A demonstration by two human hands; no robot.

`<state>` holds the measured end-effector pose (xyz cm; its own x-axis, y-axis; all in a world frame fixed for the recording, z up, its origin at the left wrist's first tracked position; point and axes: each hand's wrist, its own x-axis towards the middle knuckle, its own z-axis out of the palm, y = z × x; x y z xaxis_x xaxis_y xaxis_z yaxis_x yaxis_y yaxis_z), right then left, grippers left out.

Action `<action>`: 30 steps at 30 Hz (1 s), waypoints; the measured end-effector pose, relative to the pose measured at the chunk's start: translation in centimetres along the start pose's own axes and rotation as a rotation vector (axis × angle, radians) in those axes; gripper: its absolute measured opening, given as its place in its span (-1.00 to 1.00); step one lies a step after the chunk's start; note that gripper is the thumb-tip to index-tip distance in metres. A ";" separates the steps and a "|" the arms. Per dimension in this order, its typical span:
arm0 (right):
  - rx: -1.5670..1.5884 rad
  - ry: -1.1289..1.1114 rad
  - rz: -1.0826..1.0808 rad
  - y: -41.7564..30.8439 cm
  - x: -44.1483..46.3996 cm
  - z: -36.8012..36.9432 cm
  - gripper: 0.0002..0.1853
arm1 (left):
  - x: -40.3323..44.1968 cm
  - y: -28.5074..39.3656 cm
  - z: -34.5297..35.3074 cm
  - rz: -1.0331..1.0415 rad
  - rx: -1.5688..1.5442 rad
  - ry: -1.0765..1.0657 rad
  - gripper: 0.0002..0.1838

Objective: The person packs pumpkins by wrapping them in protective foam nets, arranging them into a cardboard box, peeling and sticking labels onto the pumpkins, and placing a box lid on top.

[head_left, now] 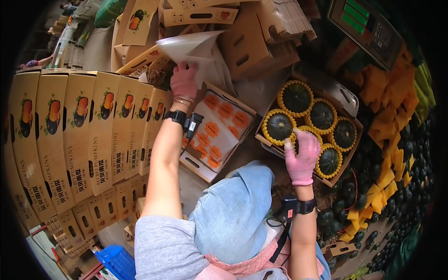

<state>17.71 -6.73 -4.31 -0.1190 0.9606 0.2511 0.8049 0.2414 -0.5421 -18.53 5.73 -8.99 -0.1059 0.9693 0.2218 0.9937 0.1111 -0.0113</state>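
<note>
My left hand [183,83], in a pink glove, reaches up with its fingers closed on the lower left edge of a translucent plastic sheet [207,60]. Below it lies a shallow cardboard tray [198,169] holding sheets of orange stickers [212,128]. My right hand [302,156], also pink-gloved, curls over a dark green pumpkin in a yellow foam net [306,130], mostly hidden under the fingers. That pumpkin sits in an open cardboard box [336,179] among several other netted pumpkins [322,115].
A row of printed pumpkin cartons [81,135] stands along the left. Flattened cardboard [247,46] is piled ahead. A scale display [366,28] stands at upper right. Loose pumpkins [347,191] and yellow foam nets [385,172] lie at right. A blue crate [116,261] is at lower left.
</note>
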 end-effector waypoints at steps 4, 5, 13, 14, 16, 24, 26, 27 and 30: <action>-0.048 -0.025 0.025 0.6 0.1 -0.8 -0.62 | 2.3 -2.2 1.6 -0.127 0.351 -0.727 -0.65; -0.087 -0.047 0.020 0.7 0.2 -0.9 -0.62 | 2.0 -2.9 2.5 -0.111 0.353 -0.803 -0.65; -0.045 0.130 -0.017 -0.7 0.9 -3.2 -0.55 | -5.4 1.2 -1.8 0.629 -0.163 -0.557 -0.54; -0.039 0.162 -0.045 -1.1 1.0 -3.4 -0.56 | -6.9 1.4 -1.1 0.784 -0.027 -0.429 -0.58; -0.023 0.181 -0.092 -1.9 0.8 -4.0 -0.55 | -8.3 1.1 -1.0 0.745 -0.039 -0.366 -0.64; 0.164 -0.172 -0.257 -8.2 2.9 -4.7 -0.33 | -3.8 7.3 -17.6 0.791 -0.612 -0.729 -0.81; 0.191 -0.301 -0.216 -8.2 3.5 -3.9 -0.38 | -2.8 8.9 -18.5 0.834 -0.665 -0.654 -0.77; 0.175 -0.237 -0.214 -7.4 3.5 -3.1 -0.49 | -2.4 9.5 -18.5 0.807 -0.681 -0.647 -0.76; 0.433 -0.428 0.075 -4.3 4.2 -5.2 -0.58 | -1.7 10.5 -18.1 0.628 -0.912 -0.606 -0.67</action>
<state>16.76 -4.48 3.19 -0.3659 0.9257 -0.0962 0.5218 0.1185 -0.8448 -7.31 1.26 8.16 0.6332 0.7715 -0.0616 0.5163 -0.3617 0.7763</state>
